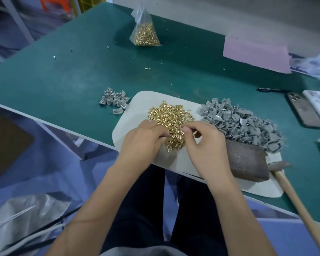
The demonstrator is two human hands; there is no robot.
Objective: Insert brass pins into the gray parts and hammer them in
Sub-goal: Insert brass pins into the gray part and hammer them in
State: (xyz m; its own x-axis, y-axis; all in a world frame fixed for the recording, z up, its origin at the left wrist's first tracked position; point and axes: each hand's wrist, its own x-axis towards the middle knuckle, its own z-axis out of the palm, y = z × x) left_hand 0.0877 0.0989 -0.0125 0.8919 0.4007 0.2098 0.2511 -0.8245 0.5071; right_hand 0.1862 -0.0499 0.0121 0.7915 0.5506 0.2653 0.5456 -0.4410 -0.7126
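While both hands work at the near edge of the brass pin pile [171,119], the chief risk, as I judge it, is scatter: the pins lie loose on the pale mat [126,124], and a careless sweep of a wrist could roll them off the mat's near edge, which overhangs the counter [63,85] toward the person's lap. The left hand [146,137] has its fingers curled down into the pile, seemingly picking at pins; whether it actually pinches one is hidden. The right hand [201,139] pinches something small between thumb and fingertips, too small to name with certainty.

Unworked gray parts [248,124] are heaped just right of the pins, touching the mat's far right side. A smaller cluster of gray parts [115,101] sits off the mat's left corner, likely finished. A dark steel block [246,161] lies beside the right wrist, with the hammer [284,174] just beyond, its handle reaching past the counter edge, where an elbow could knock it down.

Open room lies to the far left of the counter; a bag of pins [144,34] stands well apart at the back, and two phones [310,109] rest at the right.
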